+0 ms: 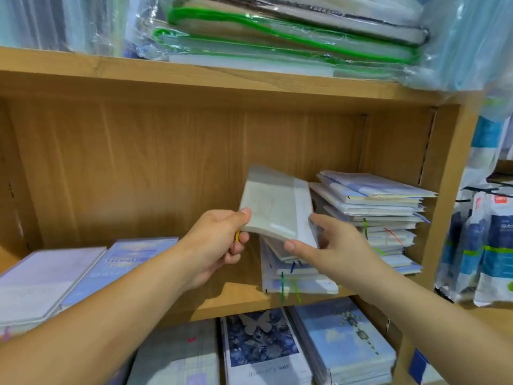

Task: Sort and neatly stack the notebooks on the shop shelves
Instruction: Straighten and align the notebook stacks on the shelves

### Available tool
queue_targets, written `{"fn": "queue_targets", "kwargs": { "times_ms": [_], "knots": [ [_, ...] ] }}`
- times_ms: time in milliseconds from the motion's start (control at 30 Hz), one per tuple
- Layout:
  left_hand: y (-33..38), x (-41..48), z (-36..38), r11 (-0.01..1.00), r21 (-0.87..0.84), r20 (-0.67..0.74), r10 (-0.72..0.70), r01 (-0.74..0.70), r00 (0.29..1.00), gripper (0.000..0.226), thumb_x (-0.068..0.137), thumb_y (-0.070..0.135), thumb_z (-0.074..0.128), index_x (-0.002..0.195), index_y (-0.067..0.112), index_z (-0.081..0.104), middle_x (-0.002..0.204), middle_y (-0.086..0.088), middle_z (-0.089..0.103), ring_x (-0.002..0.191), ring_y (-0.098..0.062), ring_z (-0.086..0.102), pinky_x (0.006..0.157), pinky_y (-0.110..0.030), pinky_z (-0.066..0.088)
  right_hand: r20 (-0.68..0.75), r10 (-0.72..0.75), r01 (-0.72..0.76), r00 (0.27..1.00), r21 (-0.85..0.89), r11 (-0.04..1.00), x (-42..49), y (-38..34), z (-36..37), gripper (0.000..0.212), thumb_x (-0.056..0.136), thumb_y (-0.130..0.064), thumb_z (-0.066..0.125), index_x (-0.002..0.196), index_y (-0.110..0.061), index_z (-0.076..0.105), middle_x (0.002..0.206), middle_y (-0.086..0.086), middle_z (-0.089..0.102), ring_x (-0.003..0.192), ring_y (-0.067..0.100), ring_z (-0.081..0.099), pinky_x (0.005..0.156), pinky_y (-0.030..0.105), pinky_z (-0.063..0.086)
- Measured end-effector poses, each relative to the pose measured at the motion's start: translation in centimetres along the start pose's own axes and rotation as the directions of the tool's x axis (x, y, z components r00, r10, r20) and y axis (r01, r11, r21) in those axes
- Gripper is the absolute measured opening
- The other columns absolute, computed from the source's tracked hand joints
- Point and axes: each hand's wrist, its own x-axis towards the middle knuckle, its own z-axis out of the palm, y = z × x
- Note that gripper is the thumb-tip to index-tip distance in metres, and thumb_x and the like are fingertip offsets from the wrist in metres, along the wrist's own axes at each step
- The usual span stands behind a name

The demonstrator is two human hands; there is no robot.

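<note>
Middle compartment of light-brown wooden shelf unit [236,298]. Pale grey-green notebook in clear plastic wrap [274,207] held in the air by both hands, tilted with far end raised, just above a low, untidy pile of wrapped pale-blue notebooks [294,276] lying on the shelf board. Left hand [219,245] pinches near-left corner: thumb on top cover, fingers curled beneath; a bit of yellow shows between the fingers. Right hand [330,245] grips near-right corner, thumb along the near edge, fingers wrapped round the right side. Right of the pile, near the side panel, a taller uneven stack of white and blue notebooks [383,215], coloured ribbon markers hanging out. Far left on same board, a lilac-covered notebook stack [41,279] beside a blue-covered one [122,262], touching. Shelf below: grey cover [180,354], dark-blue butterfly cover [258,340], sky-blue cover [341,337], side by side. Shelf above: green-edged plastic-wrapped folders [277,37] lying flat.
</note>
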Motion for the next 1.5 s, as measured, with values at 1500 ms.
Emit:
{"fn": "queue_targets", "kwargs": {
  "times_ms": [1500],
  "knots": [
    [-3.9,-10.6,-24.1,0.161,0.981,-0.128,0.122,0.108,0.984,0.051,0.079,0.075,0.066,0.066,0.026,0.054,0.060,0.009,0.054,0.060,-0.007,0.053,0.050,-0.027,0.034,0.595,-0.012,0.061,0.804,-0.063,0.996,2.8,-10.0,20.8,0.028,0.066,-0.046,0.094,0.072,-0.036,0.069,0.063,-0.035,0.065,0.061,-0.018,0.060,0.045,0.002,0.037]
  ]
}}
